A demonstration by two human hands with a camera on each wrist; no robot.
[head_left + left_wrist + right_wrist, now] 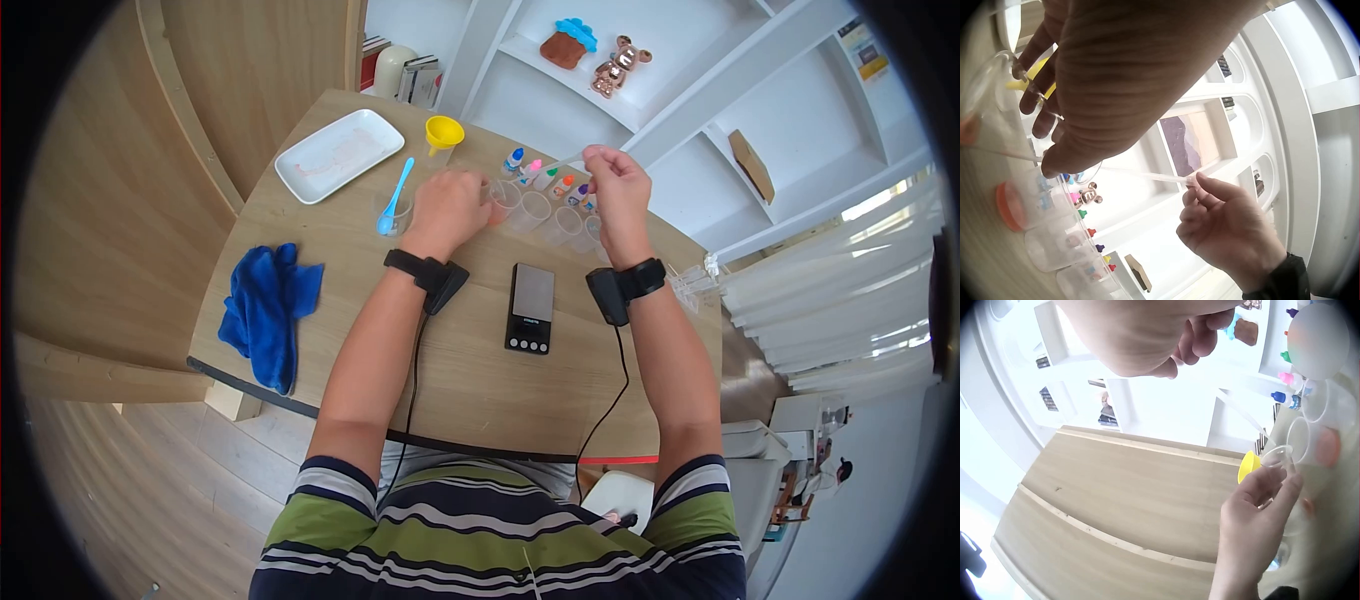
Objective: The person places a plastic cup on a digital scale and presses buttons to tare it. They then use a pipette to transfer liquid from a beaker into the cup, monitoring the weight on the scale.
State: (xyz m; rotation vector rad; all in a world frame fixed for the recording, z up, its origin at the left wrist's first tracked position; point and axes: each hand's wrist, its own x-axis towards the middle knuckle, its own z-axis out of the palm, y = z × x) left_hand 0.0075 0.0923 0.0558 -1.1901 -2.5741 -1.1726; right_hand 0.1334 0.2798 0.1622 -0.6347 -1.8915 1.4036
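My left hand (450, 210) grips a clear plastic cup (1277, 460) between thumb and fingers; a little orange-red shows low in it. My right hand (620, 185) is raised to the right and pinches one end of a thin translucent stick (563, 163). In the right wrist view the stick's other end slants down to the held cup's rim. Beside that cup stands another clear cup (1329, 447) with orange-red in its base. More clear cups (567, 223) continue the row toward the right hand. In the head view the left hand hides most of the held cup.
Small bottles with coloured caps (564, 186) line up behind the cups. A black scale (531, 308) lies between the forearms. On the left are a white tray (292, 180), a yellow funnel (444, 132), a light-blue spoon (396, 195) in a cup, and a blue cloth (262, 315).
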